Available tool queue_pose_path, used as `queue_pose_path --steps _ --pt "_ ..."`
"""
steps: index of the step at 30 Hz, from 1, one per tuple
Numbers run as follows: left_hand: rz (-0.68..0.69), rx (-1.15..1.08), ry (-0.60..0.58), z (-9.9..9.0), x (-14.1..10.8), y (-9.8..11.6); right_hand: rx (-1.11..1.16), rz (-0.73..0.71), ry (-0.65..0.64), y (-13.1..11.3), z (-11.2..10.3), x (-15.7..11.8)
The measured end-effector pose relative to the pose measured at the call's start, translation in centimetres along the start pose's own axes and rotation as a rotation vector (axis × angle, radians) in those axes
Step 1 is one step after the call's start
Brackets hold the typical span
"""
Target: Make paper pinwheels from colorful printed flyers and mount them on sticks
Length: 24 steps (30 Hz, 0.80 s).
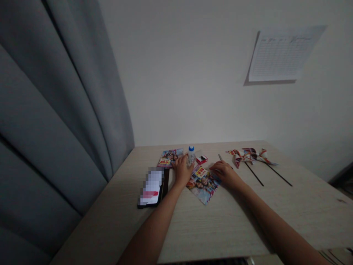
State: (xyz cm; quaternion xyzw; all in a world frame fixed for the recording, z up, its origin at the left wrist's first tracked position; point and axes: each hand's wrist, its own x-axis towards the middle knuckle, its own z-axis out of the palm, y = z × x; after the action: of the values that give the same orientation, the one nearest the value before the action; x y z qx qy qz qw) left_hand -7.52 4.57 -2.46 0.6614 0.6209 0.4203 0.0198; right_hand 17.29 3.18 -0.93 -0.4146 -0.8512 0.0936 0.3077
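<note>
My left hand point(182, 170) is curled around the lower part of a small clear bottle with a blue cap point(191, 155), which stands upright on the table. A printed flyer point(202, 186) lies turned at an angle between my hands. My right hand point(224, 173) rests at its right edge, fingers bent and low; whether they pinch anything is too small to tell. Just behind the flyer is a small red and white box point(202, 159). A thin pen-like item point(220, 157) points up beyond my right fingers.
Another flyer point(165, 157) lies behind a phone point(151, 187) on the left of the table point(193, 235). Two paper pinwheels point(243, 157) with black sticks lie at the right. A grey curtain point(68, 92) hangs at the left, and a printed sheet point(278, 57) is on the wall.
</note>
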Motion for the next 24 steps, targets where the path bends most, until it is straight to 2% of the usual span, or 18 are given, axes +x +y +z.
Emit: queue_pose_path --steps 9,16,24 --pt "-0.063 -0.074 -0.039 -0.7 -0.1 0.8 0.010 -0.007 0.018 0.2 0.0 0.0" --pt "-0.055 -0.132 -0.039 -1.2 -0.1 1.0 0.014 -0.015 0.033 0.2 0.0 0.1" --pt "0.017 -0.200 -0.052 -2.4 -0.7 2.8 0.017 -0.156 0.156 -1.3 -0.9 0.0"
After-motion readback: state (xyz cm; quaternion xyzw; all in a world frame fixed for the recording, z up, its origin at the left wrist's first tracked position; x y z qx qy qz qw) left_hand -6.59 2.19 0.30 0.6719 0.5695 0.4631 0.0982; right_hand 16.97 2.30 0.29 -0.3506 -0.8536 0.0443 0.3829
